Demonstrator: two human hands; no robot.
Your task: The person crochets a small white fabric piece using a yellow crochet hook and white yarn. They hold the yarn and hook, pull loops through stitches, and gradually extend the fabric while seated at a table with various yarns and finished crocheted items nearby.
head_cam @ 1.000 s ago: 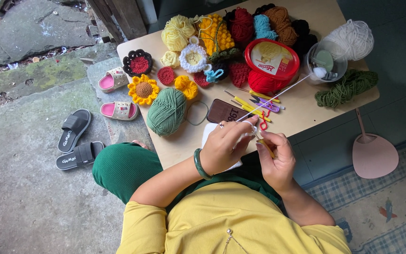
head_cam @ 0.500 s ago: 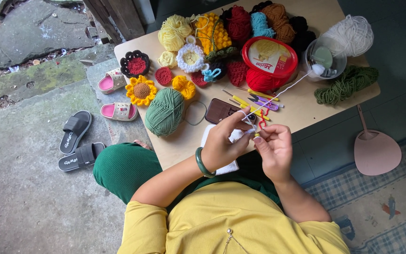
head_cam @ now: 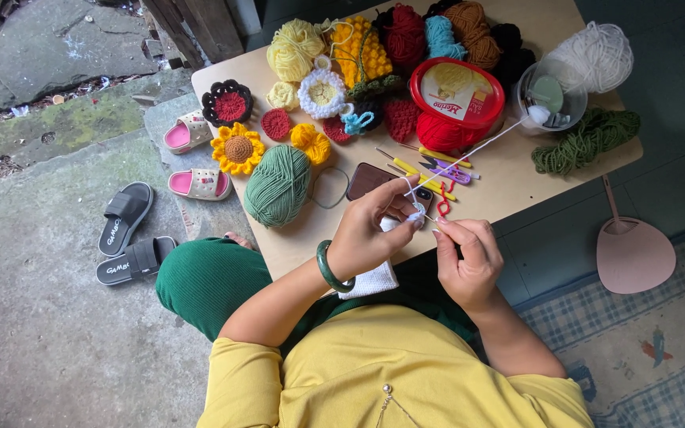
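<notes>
My left hand (head_cam: 373, 231), with a green bangle on its wrist, pinches a small white crochet piece (head_cam: 416, 215) at the table's near edge. A white yarn strand (head_cam: 469, 154) is looped over its fingers and runs up to a clear plastic tub (head_cam: 550, 97). My right hand (head_cam: 469, 257) is closed right beside it, fingertips touching the piece; it seems to grip a thin crochet hook, mostly hidden. A white crocheted square (head_cam: 370, 279) lies under my left wrist.
The tan table (head_cam: 509, 178) holds a green yarn ball (head_cam: 278, 185), a phone (head_cam: 370, 179), several hooks and scissors (head_cam: 436, 166), a red lidded tub (head_cam: 456, 97), crocheted flowers and several yarn balls. Sandals (head_cam: 126, 215) lie on the stone floor at left. A pink fan (head_cam: 632, 252) lies at right.
Both hands stay together on the white piece and have shifted slightly up toward the table; the view has also moved a little.
</notes>
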